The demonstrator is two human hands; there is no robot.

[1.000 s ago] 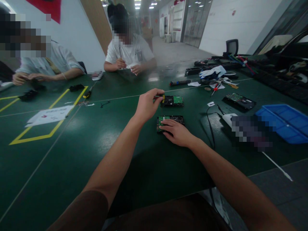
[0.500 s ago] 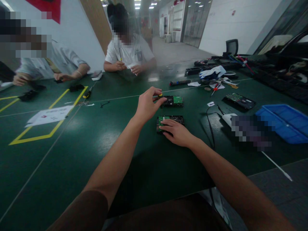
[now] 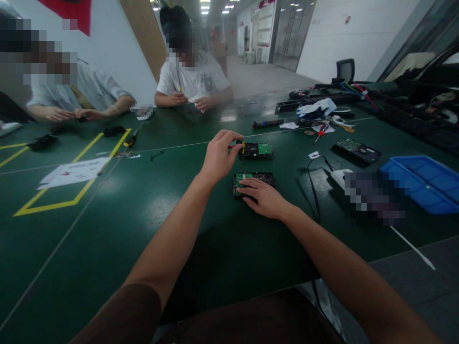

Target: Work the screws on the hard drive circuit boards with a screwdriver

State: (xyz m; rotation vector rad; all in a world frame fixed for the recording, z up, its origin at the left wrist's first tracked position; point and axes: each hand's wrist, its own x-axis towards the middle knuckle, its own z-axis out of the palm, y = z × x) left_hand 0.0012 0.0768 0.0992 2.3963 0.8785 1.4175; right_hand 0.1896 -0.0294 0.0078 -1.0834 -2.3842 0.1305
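Two hard drives with green circuit boards lie one behind the other on the green table. At the left end of the far hard drive [image 3: 264,149], my left hand [image 3: 220,155] pinches a small screwdriver with a yellow handle [image 3: 243,145]; its tip is too small to make out. My right hand [image 3: 263,197] rests on the near hard drive [image 3: 266,177], fingers spread over its board and hiding part of it.
On the right are a third hard drive [image 3: 356,151], a blue tray [image 3: 426,184], a white device with a cable [image 3: 340,176] and a red screwdriver [image 3: 322,133]. A paper sheet [image 3: 73,172] lies left. Two people [image 3: 204,79] sit across the table.
My left fingers have turned slightly around the yellow handle, which now shows more upright. My right hand has stayed put. The person at the far left has brought both hands together.
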